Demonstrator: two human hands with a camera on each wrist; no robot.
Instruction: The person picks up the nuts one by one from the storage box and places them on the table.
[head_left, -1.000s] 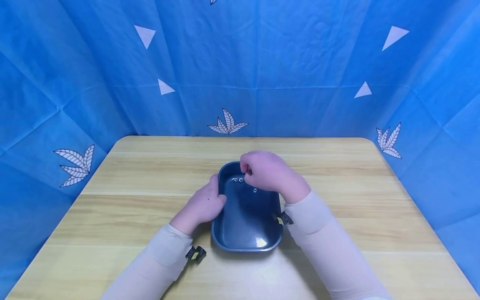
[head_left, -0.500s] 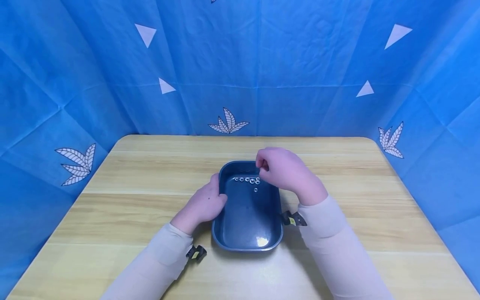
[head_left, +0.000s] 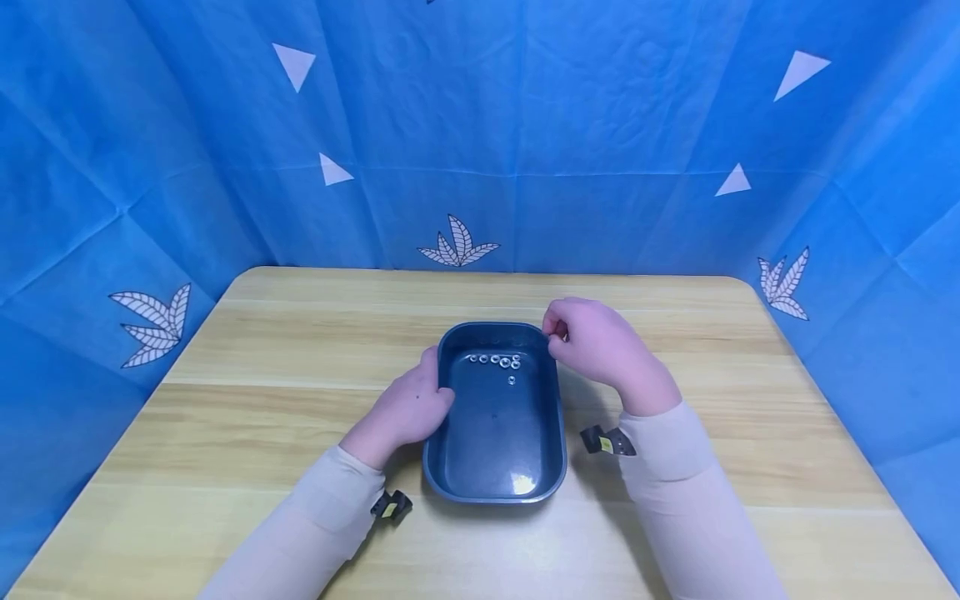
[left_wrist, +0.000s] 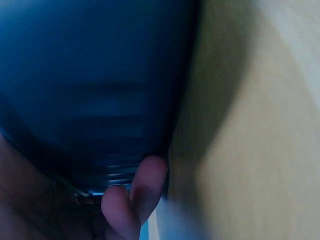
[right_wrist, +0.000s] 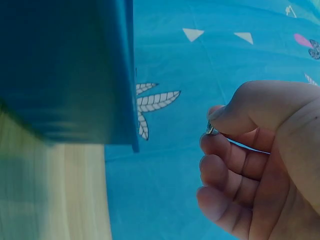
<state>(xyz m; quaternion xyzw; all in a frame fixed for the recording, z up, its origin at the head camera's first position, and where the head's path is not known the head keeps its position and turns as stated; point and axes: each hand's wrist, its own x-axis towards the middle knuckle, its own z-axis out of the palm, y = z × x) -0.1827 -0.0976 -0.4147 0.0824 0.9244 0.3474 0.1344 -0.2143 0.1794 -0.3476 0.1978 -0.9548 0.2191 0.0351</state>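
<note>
A dark blue rectangular tray (head_left: 495, 450) is at the middle of the table in the head view. Several small metal nuts (head_left: 505, 362) lie in it along the far end, most of them in a row and one a little nearer. My left hand (head_left: 405, 408) grips the tray's left side, thumb over the rim; in the left wrist view its fingertips (left_wrist: 150, 180) touch the outer wall. By the far right corner, my right hand (head_left: 603, 346) pinches a small shiny nut (right_wrist: 211, 129) between thumb and index finger, outside the tray wall. The other right fingers are curled.
The light wooden table (head_left: 247, 350) extends around the tray on all sides. A blue patterned curtain (head_left: 600, 108) hangs behind it and along both sides. Small black devices are strapped to both wrists, one wrist camera (head_left: 607, 442) close to the tray's right side.
My right hand has moved right, from over the tray's far end to just past its far right corner. More nuts have come into view. The left hand has stayed in place.
</note>
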